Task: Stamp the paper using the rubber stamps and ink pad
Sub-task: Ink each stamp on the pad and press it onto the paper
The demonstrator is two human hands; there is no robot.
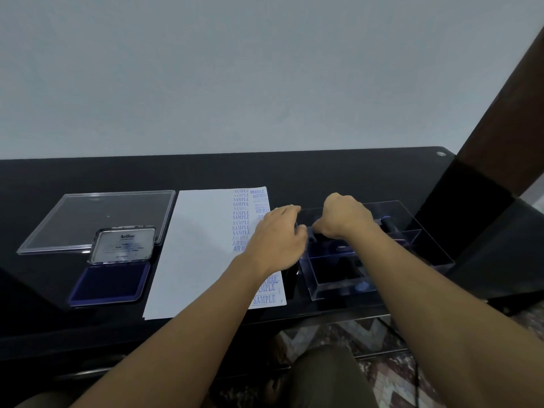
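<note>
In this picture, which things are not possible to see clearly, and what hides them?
All in the head view:
1. What the right hand holds, if anything: its own back hides the fingers inside the clear box.
2. The fingertips of the left hand: hidden behind the hand itself.
3. Some stamped words on the paper: covered by the left hand.
4. The small text on the ink pad lid: blurred.

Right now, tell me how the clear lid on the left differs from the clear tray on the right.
The clear lid lies flat and shallow; the clear tray is deeper, with walls. The lid is undivided; the tray is split into compartments holding dark stamps. Both are transparent, on the black table.
</note>
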